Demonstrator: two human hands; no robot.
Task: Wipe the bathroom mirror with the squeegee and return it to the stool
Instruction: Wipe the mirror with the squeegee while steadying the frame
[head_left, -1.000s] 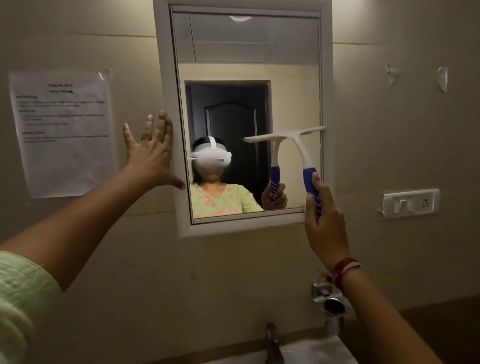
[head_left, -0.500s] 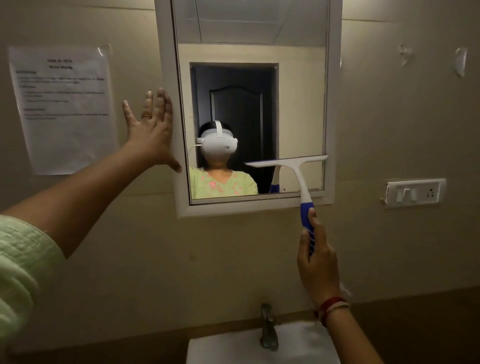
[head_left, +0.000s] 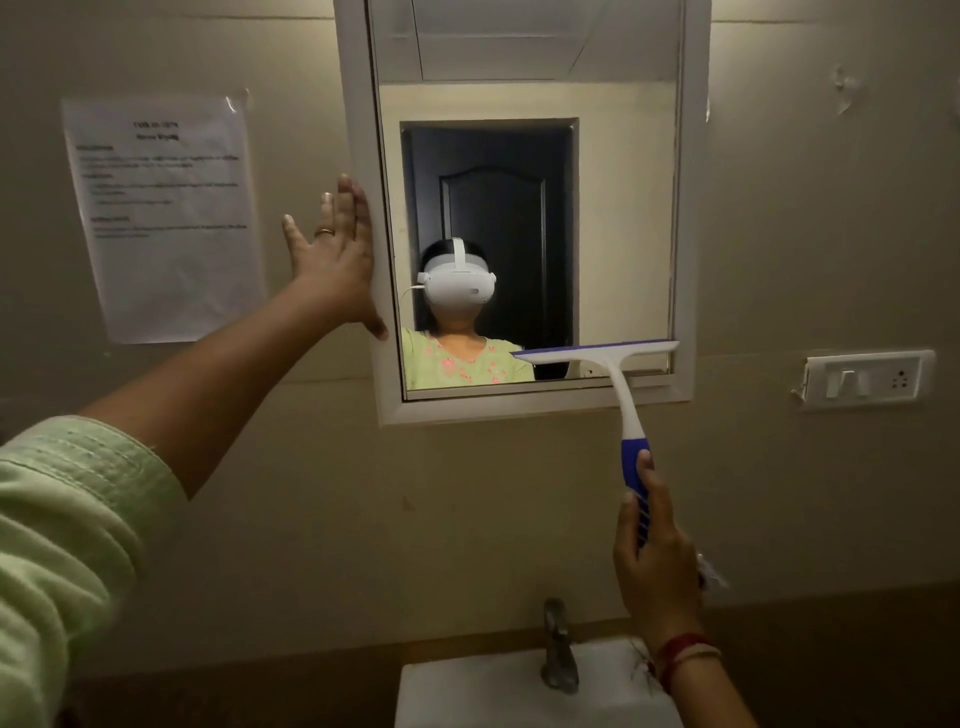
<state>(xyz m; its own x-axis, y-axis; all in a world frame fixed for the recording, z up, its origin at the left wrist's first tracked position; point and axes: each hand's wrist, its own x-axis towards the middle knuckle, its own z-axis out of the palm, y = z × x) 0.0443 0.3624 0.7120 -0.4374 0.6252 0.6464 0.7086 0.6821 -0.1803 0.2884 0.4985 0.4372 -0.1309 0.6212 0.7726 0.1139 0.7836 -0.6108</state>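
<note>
hands: left (head_left: 337, 265) flat on mirror frame (head_left: 540, 409) | right (head_left: 657, 566) grips squeegee (head_left: 597, 354) | tap (head_left: 558, 649) below

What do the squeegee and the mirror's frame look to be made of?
The squeegee looks like smooth moulded white plastic. Its blue ribbed grip may be rubbery, and the thin blue strip along the blade edge is probably rubber. The mirror frame is smooth, glossy white, either plastic or painted wood; the look leaves that open.

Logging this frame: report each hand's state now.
Left hand: open, flat against the mirror frame.
Right hand: grips the squeegee handle.
</note>
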